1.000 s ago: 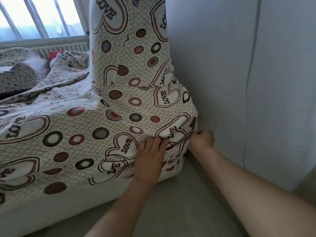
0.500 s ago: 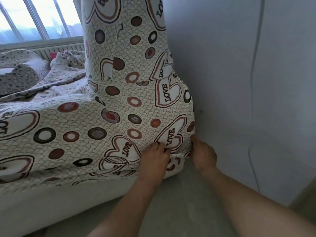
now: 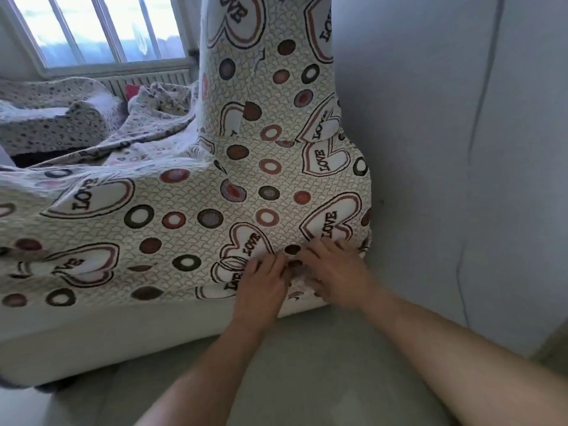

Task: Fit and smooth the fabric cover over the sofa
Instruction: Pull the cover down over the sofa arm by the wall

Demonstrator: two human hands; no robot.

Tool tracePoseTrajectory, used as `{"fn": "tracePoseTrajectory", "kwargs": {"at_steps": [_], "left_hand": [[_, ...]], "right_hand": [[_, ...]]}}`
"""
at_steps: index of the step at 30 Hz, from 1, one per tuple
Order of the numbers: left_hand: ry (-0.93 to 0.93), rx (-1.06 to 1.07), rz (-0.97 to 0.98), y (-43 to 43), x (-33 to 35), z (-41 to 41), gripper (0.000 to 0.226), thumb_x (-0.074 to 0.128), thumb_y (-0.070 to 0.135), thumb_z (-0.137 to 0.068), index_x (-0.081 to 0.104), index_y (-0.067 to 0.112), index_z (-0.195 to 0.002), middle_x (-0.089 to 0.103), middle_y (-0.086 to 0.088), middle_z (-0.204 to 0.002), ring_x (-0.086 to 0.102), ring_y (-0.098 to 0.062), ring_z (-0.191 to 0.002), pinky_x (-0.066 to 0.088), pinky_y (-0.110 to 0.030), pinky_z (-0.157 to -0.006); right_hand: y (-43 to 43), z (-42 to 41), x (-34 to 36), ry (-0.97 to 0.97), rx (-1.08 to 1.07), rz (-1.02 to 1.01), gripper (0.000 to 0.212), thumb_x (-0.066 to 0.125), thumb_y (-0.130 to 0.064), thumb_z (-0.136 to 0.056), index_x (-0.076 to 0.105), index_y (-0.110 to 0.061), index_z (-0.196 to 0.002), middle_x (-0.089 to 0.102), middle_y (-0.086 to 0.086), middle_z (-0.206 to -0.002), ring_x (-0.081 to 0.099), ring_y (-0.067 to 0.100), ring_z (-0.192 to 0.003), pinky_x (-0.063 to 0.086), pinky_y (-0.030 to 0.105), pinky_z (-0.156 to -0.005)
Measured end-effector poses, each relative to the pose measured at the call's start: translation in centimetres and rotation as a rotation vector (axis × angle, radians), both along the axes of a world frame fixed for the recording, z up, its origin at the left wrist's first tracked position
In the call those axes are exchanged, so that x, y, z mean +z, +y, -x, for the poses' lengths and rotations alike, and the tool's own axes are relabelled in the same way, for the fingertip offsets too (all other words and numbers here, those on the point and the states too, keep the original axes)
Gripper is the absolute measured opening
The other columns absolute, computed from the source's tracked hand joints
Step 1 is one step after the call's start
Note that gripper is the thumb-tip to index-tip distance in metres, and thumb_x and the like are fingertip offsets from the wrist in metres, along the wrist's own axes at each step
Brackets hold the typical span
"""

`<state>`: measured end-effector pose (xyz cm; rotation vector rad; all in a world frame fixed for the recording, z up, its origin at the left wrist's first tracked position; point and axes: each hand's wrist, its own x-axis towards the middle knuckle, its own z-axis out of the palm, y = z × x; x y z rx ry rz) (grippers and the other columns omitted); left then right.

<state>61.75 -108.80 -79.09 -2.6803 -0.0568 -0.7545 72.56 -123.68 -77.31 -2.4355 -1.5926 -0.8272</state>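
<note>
A cream fabric cover (image 3: 190, 207) printed with "LOVE" hearts and dark rings drapes over the sofa's seat, arm and tall backrest. The sofa's bare white base (image 3: 92, 333) shows below the cover's hem. My left hand (image 3: 261, 287) lies on the cover's lower front corner, fingers curled into the cloth near the hem. My right hand (image 3: 335, 272) sits right beside it on the same corner, fingers spread and pressing the fabric by the lowest heart. The two hands almost touch.
A grey wall (image 3: 461, 149) stands close against the sofa's right side. A window (image 3: 101, 29) with a radiator under it is at the back left. More rumpled patterned cloth (image 3: 61, 124) lies on the far seat. Pale floor (image 3: 292, 364) stretches under my arms.
My right hand has left the gap by the wall and come round onto the front of the cover, beside the left hand. The left hand has stayed on the corner.
</note>
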Motion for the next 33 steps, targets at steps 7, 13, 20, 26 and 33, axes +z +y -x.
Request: {"fn": "tracePoseTrajectory", "kwargs": {"at_steps": [7, 13, 20, 26, 33], "left_hand": [[0.017, 0.041, 0.063, 3.3, -0.5, 3.8, 0.012, 0.058, 0.016, -0.074, 0.068, 0.017, -0.08, 0.065, 0.0, -0.076, 0.062, -0.022, -0.074, 0.046, -0.033, -0.069], [0.221, 0.145, 0.2, 1.6, 0.7, 3.1, 0.022, 0.08, 0.017, -0.042, 0.064, 0.022, -0.056, 0.057, 0.004, -0.045, 0.055, -0.012, -0.04, 0.033, -0.014, -0.036], [0.013, 0.09, 0.138, 6.4, 1.2, 8.6, 0.024, 0.056, 0.011, -0.068, 0.069, 0.027, -0.082, 0.068, 0.008, -0.075, 0.064, -0.016, -0.073, 0.045, -0.03, -0.07], [-0.018, 0.241, 0.064, 12.3, 3.2, 15.4, 0.027, 0.055, 0.014, -0.069, 0.071, 0.024, -0.089, 0.071, 0.006, -0.089, 0.066, -0.019, -0.083, 0.034, -0.033, -0.078], [0.067, 0.426, 0.142, 15.8, 2.6, 19.6, 0.047, 0.086, 0.031, -0.051, 0.07, 0.026, -0.095, 0.062, 0.003, -0.106, 0.056, -0.023, -0.1, 0.042, -0.038, -0.082]], "right_hand": [[3.9, 1.8, -2.2, -0.079, -0.001, 0.016, 0.029, 0.047, -0.012, -0.072, 0.07, -0.011, -0.09, 0.064, 0.004, -0.097, 0.057, 0.029, -0.094, 0.04, 0.04, -0.084], [4.5, 3.3, -3.7, 0.051, -0.131, 0.138, 0.036, 0.043, -0.016, -0.064, 0.075, -0.021, -0.079, 0.07, -0.004, -0.08, 0.066, 0.021, -0.078, 0.037, 0.036, -0.086], [5.8, 6.7, -1.3, 0.018, -0.053, 0.072, 0.032, 0.074, -0.019, -0.06, 0.065, -0.016, -0.091, 0.065, 0.001, -0.088, 0.061, 0.026, -0.087, 0.034, 0.04, -0.077], [12.8, 11.7, 0.7, -0.065, 0.083, 0.088, 0.028, 0.067, -0.012, -0.06, 0.065, -0.016, -0.088, 0.064, 0.0, -0.076, 0.061, 0.025, -0.075, 0.03, 0.039, -0.073], [16.0, 14.8, 0.4, -0.021, 0.152, 0.003, 0.039, 0.03, -0.009, -0.065, 0.068, -0.012, -0.074, 0.064, 0.005, -0.08, 0.061, 0.027, -0.076, 0.031, 0.036, -0.073]]}}
